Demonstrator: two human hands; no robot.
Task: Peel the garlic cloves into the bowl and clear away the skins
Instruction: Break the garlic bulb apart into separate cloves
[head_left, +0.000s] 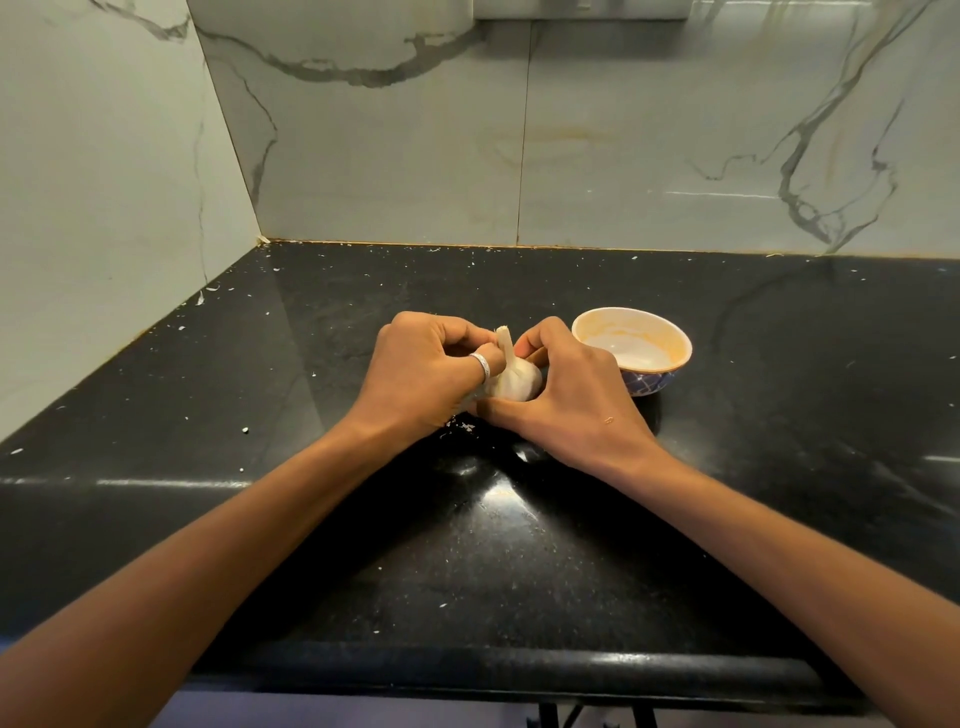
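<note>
A whole white garlic bulb with its dry stem pointing up sits between both hands, low over the black countertop. My left hand, a silver ring on one finger, grips the bulb's left side with curled fingers near the stem. My right hand grips its right side, thumb under the bulb and fingers curled over the far side. Just right of my right hand stands a small bowl, orange-cream inside, blue-patterned outside, with nothing in it.
Small white flecks of garlic skin lie scattered over the counter, some right below the hands. Marble walls close the counter at the back and left. The rounded front edge runs near the bottom.
</note>
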